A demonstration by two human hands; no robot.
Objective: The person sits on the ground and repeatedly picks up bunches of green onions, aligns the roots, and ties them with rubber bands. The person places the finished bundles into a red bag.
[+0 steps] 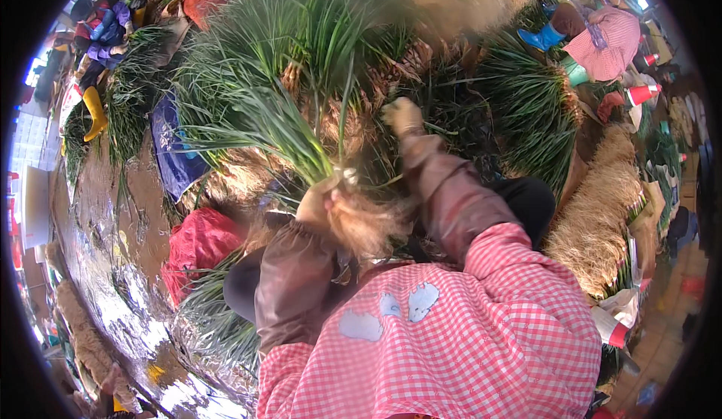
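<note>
My left hand (317, 207) grips a bunch of green onions (307, 151) near the root end. Its leaves fan up and to the left, and the pale stringy roots (366, 219) hang blurred to the right of the hand. My right hand (405, 116) reaches forward with curled fingers, beside the heaped green onions (333, 41) and over loose dark leaves (462, 114). Blur hides whether anything is between its fingers. More roots (344, 126) show in the heap ahead of both hands.
A red sack (200, 247) and blue plastic sheet (172, 140) lie left, by wet ground (135, 205). At right stand stacked bundles, roots outward (592, 210), and a pile of green onions (524, 97). Co-workers bend at upper left (104, 30) and upper right (606, 44).
</note>
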